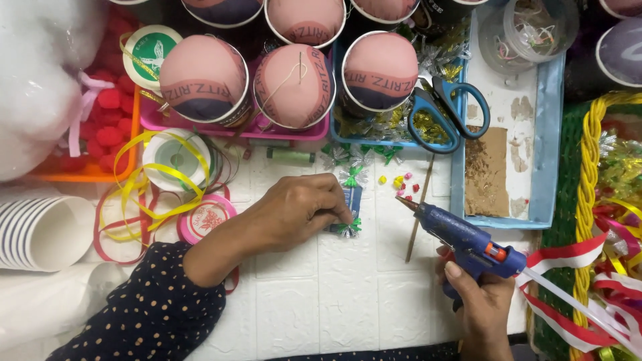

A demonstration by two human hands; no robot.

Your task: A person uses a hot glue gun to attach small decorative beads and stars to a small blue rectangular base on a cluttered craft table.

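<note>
While the left hand (304, 207) half-hides its pinched blue piece (350, 200) — right hand (483, 302) grips glue gun (465, 242).

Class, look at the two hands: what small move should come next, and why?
Probably bring the glue gun in the right hand leftwards to the small blue piece. Its nozzle points that way but sits apart, while the left hand pins the piece down.

A single camera, worn on the person's head, looks almost straight down at the white tiled counter (348, 301) from close above, so both forearms enter from the bottom edge. The blue scissors (445, 110) lie up and right of centre (a handy landmark): past them the view reaches a row of covered cups, and right of them a yellow basket rim.
</note>
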